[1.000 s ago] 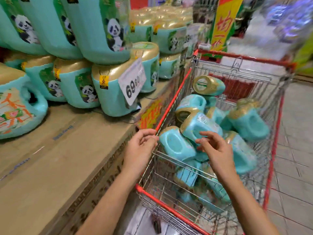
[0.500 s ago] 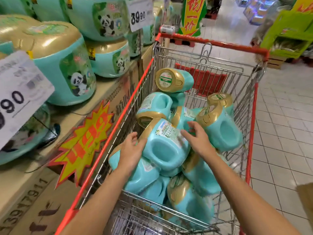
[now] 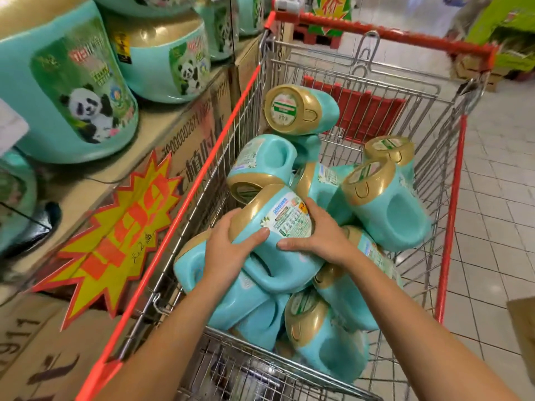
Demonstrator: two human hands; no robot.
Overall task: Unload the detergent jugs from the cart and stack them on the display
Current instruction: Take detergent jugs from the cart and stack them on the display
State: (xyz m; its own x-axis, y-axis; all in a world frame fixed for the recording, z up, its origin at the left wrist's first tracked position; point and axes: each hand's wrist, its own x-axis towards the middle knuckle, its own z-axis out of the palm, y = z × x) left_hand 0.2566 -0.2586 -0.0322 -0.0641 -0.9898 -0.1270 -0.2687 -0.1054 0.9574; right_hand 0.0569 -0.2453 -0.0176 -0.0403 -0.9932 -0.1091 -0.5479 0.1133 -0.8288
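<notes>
Detergent jug (image 3: 278, 235) clasped in left grip (image 3: 228, 251) and right grip (image 3: 322, 237), wire cart (image 3: 434, 134), tiled floor (image 3: 498, 198)

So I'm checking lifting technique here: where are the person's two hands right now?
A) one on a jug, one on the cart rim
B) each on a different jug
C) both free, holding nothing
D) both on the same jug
D: the left hand and the right hand hold opposite sides of one jug lying on top of the pile in the cart.
</notes>
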